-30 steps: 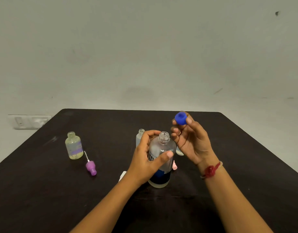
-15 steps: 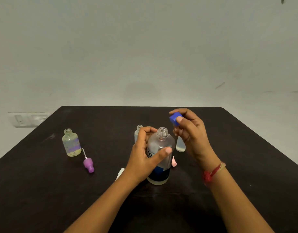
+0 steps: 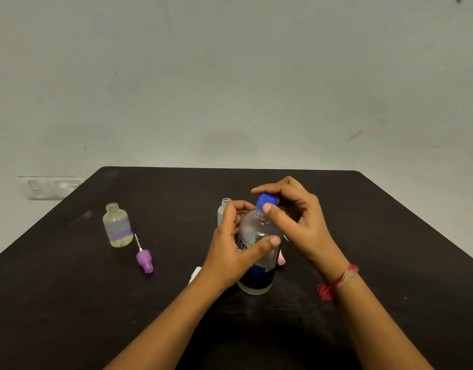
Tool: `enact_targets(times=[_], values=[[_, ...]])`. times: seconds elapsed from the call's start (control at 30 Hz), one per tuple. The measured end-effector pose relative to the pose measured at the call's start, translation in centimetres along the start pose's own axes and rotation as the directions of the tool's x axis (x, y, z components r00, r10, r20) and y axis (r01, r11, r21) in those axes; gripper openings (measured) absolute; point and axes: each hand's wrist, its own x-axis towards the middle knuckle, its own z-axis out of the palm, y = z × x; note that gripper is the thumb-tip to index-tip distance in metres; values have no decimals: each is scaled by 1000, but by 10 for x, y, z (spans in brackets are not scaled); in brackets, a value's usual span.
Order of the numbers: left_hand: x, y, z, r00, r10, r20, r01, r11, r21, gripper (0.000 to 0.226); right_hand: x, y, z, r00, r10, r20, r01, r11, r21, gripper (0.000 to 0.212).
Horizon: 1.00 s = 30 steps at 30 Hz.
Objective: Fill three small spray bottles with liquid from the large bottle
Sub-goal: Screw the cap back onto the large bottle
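Note:
The large clear bottle (image 3: 258, 237) with a dark blue label stands upright at the table's middle. My left hand (image 3: 231, 251) is wrapped around its body. My right hand (image 3: 296, 222) pinches the blue cap (image 3: 267, 201) and holds it right over the bottle's neck. One small open spray bottle (image 3: 117, 225) with a purple label stands at the left, its purple spray top (image 3: 144, 260) lying beside it. A second small bottle (image 3: 224, 208) peeks out behind my left hand. A pink piece (image 3: 282, 259) shows behind the large bottle. Any third small bottle is hidden by my hands.
The dark table (image 3: 390, 236) ends at a far edge close to a grey wall. A white object (image 3: 194, 273) lies half hidden under my left wrist. A wall socket plate (image 3: 51, 186) sits at the left, beyond the table.
My right hand has brought the blue cap down and leftwards from beside the bottle to its open neck. My left hand has kept its hold on the bottle.

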Motion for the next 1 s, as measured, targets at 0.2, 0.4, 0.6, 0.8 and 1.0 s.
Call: enact_targets(times=[0.2,0.4,0.6,0.8,1.0], values=[[0,-1,1,1000,5,-2,-5,1000,-14,63,-1,-1,0,999,-50,-8,49,993,-110,29],[1,-2,1,1000,14,-8,-14,1000,-4,62,-2,-5,-2,993,-94,68,102,987,-120,32],[1,-3,1,1000,13,-14,-13,1000,-19,65,0,-2,-3,993,-9,116,-5,993,121,36],[2,-4,1,1000,10,-23,-10,1000,3,66,3,1,5,980,119,158,-184,836,516,58],[1,-3,1,1000,0,-20,-1,1000,-32,75,2,-1,-1,975,125,186,-197,874,444,34]])
